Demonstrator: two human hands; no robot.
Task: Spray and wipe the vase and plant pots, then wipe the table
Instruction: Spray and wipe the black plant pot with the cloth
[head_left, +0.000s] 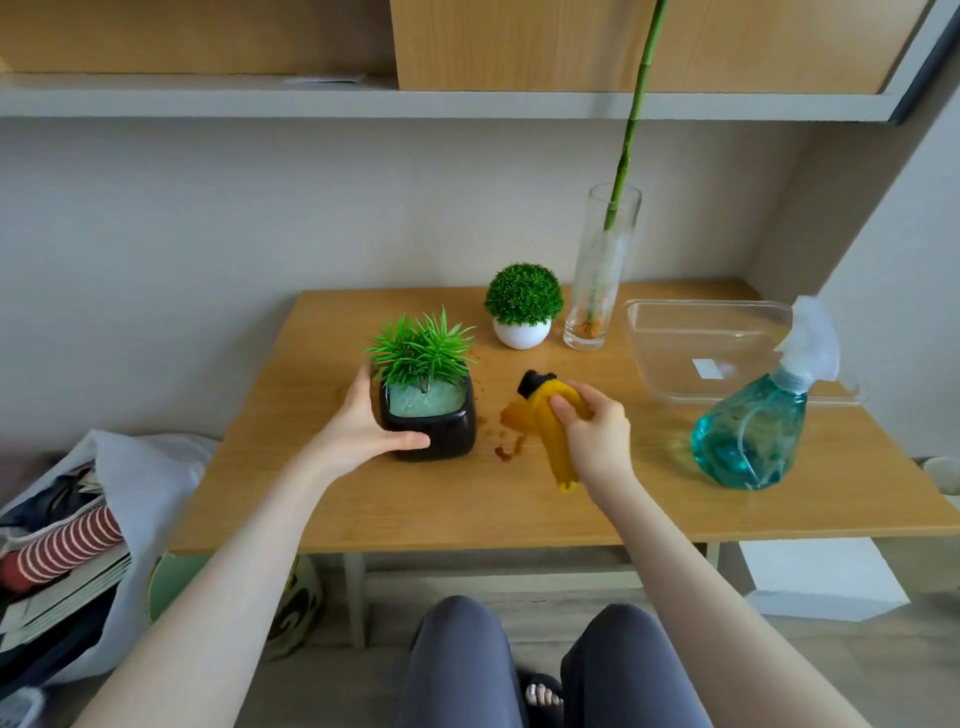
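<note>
bamboo stem (638, 98) cut off at top, cup (944, 474) cropped at right

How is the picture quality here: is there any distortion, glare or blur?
Head view: the wide-angle lens bends the shelf and the table edges; soft even daylight, faint shadows; small glare on the plastic tray and spray bottle; both hands look sharp.

You have a glossy black pot (431, 431) with spiky green leaves and a pale green fill, and behind it a white pot (521, 334) under a round green tuft. Your cloth (556, 431) is mustard yellow with a black end, over brown stains (511, 423) on the light wood table (467, 499). The spray bottle (748, 441) is clear teal-blue; the bag's fabric (67, 543) is red-and-white striped.
</note>
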